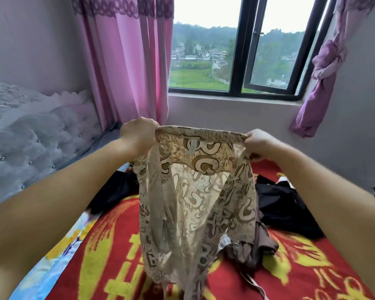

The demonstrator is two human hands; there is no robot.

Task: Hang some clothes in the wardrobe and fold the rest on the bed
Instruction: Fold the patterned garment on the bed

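We see both arms out over bed (290,267), red-yellow blanket. Left hand (136,133) pinches top left corner of beige patterned garment (195,191), fingers curled round edge. Right hand (258,144) grips top right corner same way. Garment hangs stretched between hands, lower end near blanket. Black clothes (286,204) lie on bed behind, brown piece (262,245) beside hem. Pink curtain (128,61) and window (236,46) beyond.

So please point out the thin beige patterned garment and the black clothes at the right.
thin beige patterned garment (195,198): head view, middle of the hanging cloth.
black clothes (286,204): head view, centre of the pile.
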